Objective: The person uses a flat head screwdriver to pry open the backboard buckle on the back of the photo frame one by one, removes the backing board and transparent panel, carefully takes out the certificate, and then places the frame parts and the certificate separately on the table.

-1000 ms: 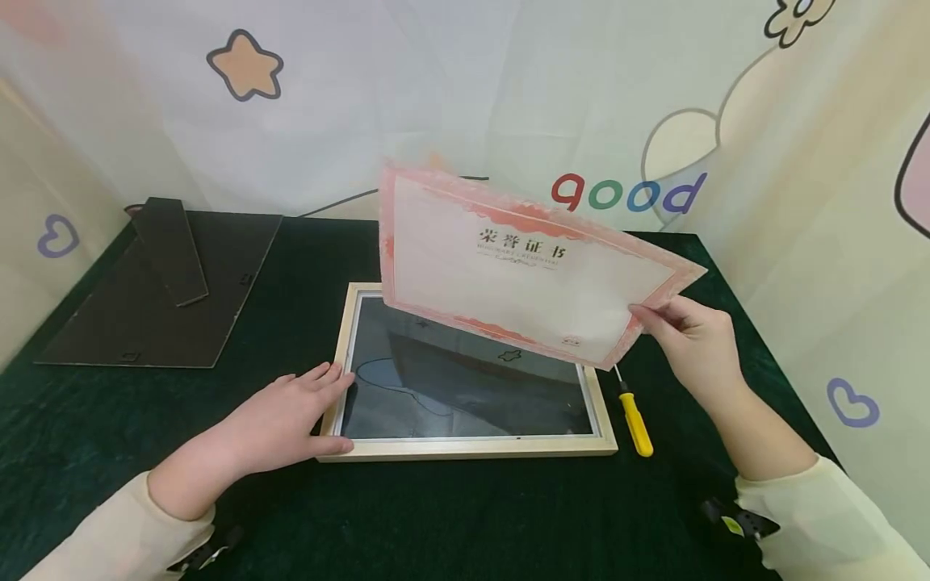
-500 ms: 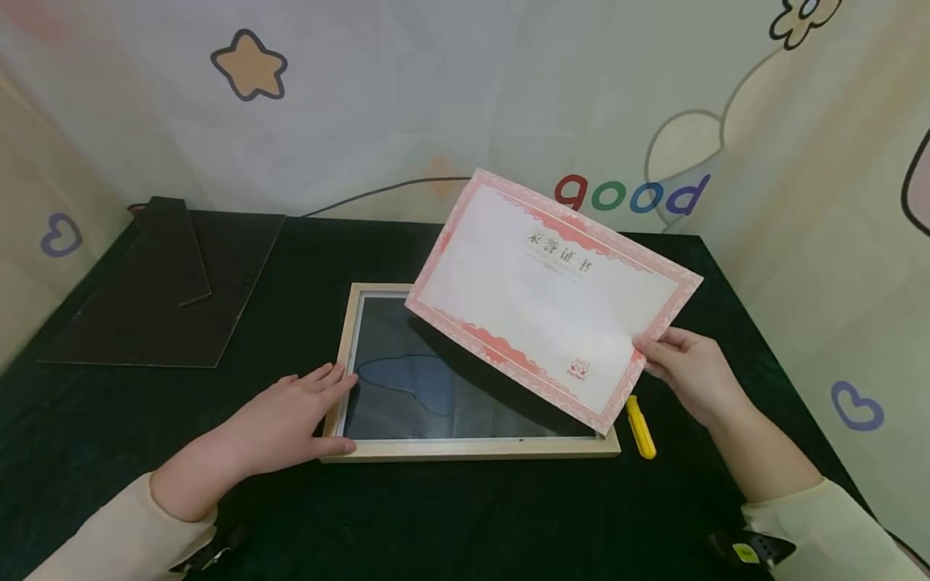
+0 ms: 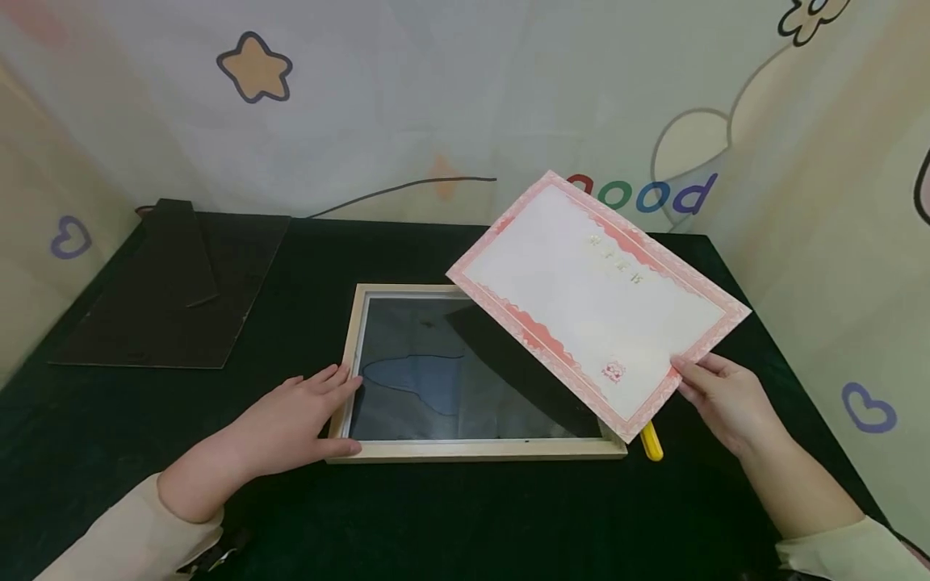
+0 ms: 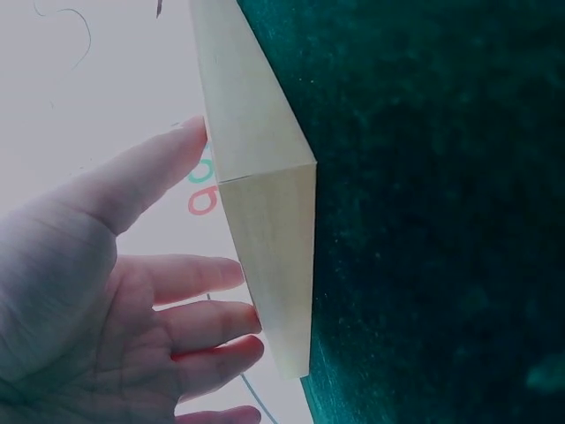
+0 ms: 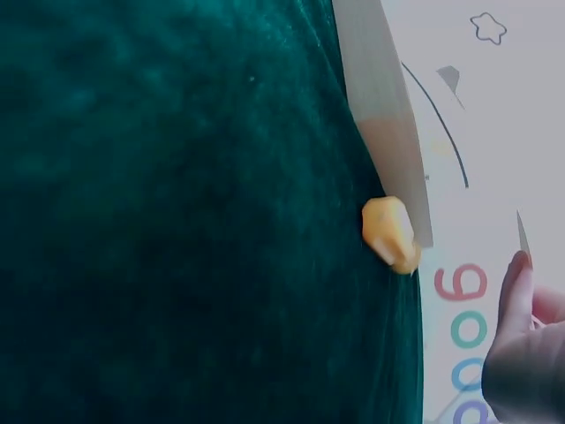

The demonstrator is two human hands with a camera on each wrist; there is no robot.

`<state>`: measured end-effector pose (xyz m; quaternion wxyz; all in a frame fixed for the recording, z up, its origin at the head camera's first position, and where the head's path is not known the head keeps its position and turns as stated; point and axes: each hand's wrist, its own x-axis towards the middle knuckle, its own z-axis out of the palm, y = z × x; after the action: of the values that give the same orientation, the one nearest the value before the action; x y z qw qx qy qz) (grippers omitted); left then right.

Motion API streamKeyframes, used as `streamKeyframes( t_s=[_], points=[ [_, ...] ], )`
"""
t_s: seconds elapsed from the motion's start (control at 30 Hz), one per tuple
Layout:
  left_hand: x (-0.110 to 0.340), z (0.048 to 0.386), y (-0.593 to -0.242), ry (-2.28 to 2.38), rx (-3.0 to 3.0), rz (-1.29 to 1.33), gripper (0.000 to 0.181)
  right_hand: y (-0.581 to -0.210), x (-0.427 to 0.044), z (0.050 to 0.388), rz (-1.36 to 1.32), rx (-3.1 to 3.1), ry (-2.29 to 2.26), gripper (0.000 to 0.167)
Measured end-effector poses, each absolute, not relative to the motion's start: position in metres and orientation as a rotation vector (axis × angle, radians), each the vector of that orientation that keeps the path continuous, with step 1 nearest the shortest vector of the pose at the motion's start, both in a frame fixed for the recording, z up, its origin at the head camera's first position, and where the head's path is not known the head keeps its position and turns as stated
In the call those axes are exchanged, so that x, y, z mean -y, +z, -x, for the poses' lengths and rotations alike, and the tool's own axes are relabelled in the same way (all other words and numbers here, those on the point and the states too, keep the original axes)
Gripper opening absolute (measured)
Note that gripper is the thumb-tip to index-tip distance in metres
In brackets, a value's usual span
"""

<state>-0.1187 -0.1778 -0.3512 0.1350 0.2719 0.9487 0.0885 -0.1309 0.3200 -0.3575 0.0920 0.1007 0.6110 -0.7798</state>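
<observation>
My right hand [image 3: 734, 403] pinches the right edge of a pink-bordered certificate [image 3: 574, 307], which is tilted in the air over the right part of a picture frame. The light wooden picture frame [image 3: 487, 450] lies on the table with a dark, reflective panel [image 3: 414, 395] inside it. My left hand [image 3: 283, 428] rests on the frame's left side, fingers and thumb extended. In the left wrist view those fingers [image 4: 207, 327] touch the wooden edge [image 4: 269, 256]. The certificate partly covers a yellow-handled screwdriver [image 3: 651, 442] beside the frame's right side.
A black backing board [image 3: 240, 298] with a stand leg [image 3: 178, 250] lies at the back left of the dark green cloth [image 3: 465, 524]. Behind the table hangs a printed curtain [image 3: 400, 97], with a thin dark line [image 3: 407, 187] low on it.
The right hand has moved right and down with the certificate, which has turned clockwise and now covers more of the screwdriver. The left hand stays on the frame.
</observation>
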Motion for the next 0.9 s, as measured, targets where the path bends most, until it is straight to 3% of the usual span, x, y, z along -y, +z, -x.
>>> streamKeyframes(
  t_s=[0.9],
  points=[
    [0.177,0.119,-0.353,0.258,-2.753,-0.794,0.08,-0.361,-0.367,0.115,-0.559,-1.399,-2.773,0.011]
  ],
)
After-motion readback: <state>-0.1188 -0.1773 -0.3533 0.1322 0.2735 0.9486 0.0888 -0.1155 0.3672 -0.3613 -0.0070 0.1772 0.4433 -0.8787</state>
